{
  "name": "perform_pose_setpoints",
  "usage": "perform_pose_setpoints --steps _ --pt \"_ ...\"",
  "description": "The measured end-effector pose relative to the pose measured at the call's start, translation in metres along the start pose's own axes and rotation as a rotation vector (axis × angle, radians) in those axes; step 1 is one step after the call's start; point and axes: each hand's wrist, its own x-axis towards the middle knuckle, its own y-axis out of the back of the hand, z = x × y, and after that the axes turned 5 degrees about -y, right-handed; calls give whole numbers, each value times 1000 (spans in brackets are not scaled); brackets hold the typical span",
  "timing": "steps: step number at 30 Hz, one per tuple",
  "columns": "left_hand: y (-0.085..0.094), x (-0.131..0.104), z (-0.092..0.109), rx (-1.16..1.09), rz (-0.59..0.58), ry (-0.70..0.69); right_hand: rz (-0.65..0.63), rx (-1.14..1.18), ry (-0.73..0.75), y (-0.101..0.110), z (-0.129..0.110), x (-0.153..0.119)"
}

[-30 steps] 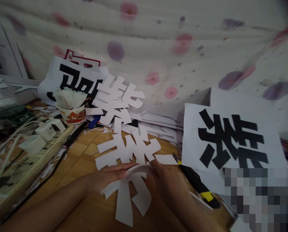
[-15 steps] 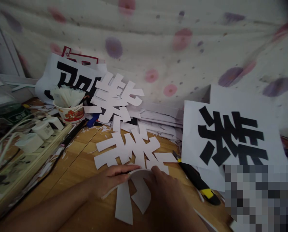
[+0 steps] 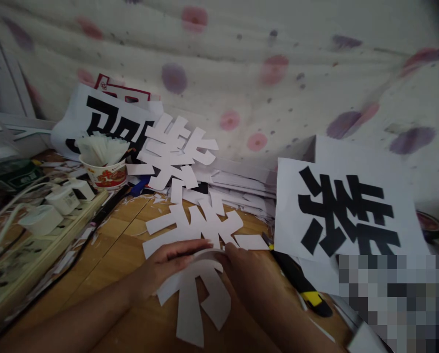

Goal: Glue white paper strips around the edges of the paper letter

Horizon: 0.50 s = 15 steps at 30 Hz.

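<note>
Left hand (image 3: pixel 171 257): fingers together, nearly straight, closed with the thumb on the left upper edge of the bent cut-out (image 3: pixel 190 314).
Right hand (image 3: pixel 245 269): fingers curled in, gripping the opposite edge; from where I stood, the back of the hand hid most of them.
Bent cut-out position: bowed between both sets of fingers; right portion obscured.
Flat cut-out (image 3: pixel 200 226): just beyond the fingertips; nearest strokes covered.
Cutter (image 3: pixel 296 279): right of the right fingers; blade hard to make out.
Printed sheet (image 3: pixel 344 211): farther right; lower corner indiscernible.
Power strip (image 3: pixel 37 255): well left of the left fingers; near end cut off from sight.
</note>
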Motion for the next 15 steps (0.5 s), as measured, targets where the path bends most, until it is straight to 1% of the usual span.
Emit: perform_pose_setpoints --steps 3,7,11,15 --pt "5 3 1 -53 39 29 8 14 3 2 -6 8" --pt "8 6 -3 -75 99 20 6 39 26 -3 -11 17" --pt "4 6 -3 -142 87 38 -13 70 -3 -5 -12 17" --pt "1 5 -3 -185 70 75 -71 94 -8 -5 -10 11"
